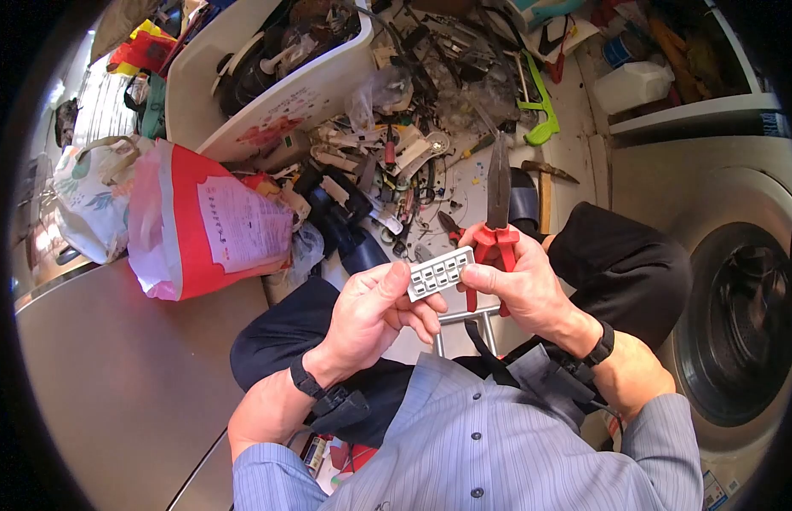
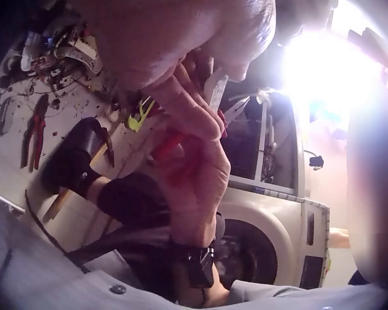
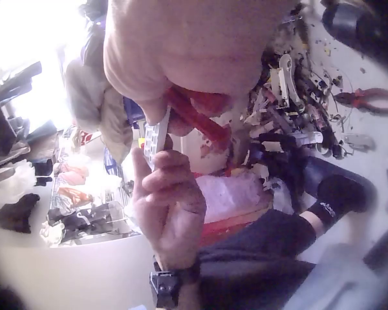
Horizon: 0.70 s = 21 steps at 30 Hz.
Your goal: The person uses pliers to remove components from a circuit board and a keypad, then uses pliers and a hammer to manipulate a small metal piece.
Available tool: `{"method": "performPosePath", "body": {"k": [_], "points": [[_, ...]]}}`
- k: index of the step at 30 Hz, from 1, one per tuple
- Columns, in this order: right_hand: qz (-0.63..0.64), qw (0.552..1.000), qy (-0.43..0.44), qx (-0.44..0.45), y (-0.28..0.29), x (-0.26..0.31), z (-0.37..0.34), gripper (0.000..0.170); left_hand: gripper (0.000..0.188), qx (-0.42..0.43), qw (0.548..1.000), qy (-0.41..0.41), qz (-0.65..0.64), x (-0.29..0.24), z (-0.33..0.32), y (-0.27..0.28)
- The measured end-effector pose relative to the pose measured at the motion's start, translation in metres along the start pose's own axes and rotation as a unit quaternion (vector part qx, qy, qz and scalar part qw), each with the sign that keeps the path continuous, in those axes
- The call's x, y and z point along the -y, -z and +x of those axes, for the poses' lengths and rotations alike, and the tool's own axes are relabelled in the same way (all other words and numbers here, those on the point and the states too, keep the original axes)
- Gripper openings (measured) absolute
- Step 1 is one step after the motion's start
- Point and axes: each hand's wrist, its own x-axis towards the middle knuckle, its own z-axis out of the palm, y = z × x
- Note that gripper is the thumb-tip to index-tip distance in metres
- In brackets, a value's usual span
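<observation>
A small white plastic block (image 1: 438, 272) with two rows of square, dark-centred slots is held up over the lap. At its left end my left hand (image 1: 368, 311) pinches it between thumb and fingers. My right hand (image 1: 532, 285) grips the red-handled pliers (image 1: 498, 192), whose long metal jaws point away from me. The same hand's thumb presses on the block's right end. In the right wrist view the block (image 3: 156, 139) appears edge-on between both hands, beside a red plier handle (image 3: 204, 123).
Scrap parts (image 1: 404, 162) litter the floor ahead, below a white bin (image 1: 268, 119) of junk. A red and white bag (image 1: 225, 226) stands at left, a front-loading washer (image 1: 736, 298) at right. A hammer (image 1: 546, 192) and other red-handled pliers (image 3: 368, 100) lie on the floor.
</observation>
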Motion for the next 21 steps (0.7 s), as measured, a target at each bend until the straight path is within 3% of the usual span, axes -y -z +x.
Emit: {"method": "performPosePath", "body": {"k": [3, 6, 9, 11, 13, 16, 21], "points": [[0.013, 1.000, 0.001, 0.009, 0.000, -0.001, 0.002, 0.027, 0.047, 0.006, 1.000, -0.016, -0.002, -0.001, 0.000, -0.001], [-0.043, 0.999, 0.003, 0.010, 0.002, 0.004, 0.001, 0.030, 0.040, -0.028, 0.999, -0.016, 0.022, -0.003, 0.001, -0.003], [-0.021, 1.000, -0.014, 0.007, 0.002, 0.000, 0.000, 0.035, 0.035, -0.062, 0.995, -0.063, 0.043, -0.003, 0.000, -0.007], [-0.026, 1.000, -0.006, 0.008, -0.001, 0.004, -0.002, 0.038, 0.036, -0.078, 0.975, -0.112, 0.177, -0.002, -0.001, -0.007], [-0.032, 0.999, 0.002, 0.008, -0.002, 0.006, -0.001, 0.041, 0.039, -0.086, 0.971, -0.108, 0.195, -0.003, -0.004, -0.011], [-0.026, 1.000, 0.010, 0.014, 0.000, 0.006, 0.000, 0.046, 0.049, -0.107, 0.919, -0.211, 0.315, 0.005, -0.003, -0.013], [-0.051, 0.999, 0.015, 0.009, 0.001, 0.002, 0.001, 0.048, 0.058, -0.125, 0.874, -0.251, 0.398, 0.004, -0.004, -0.015]]}}
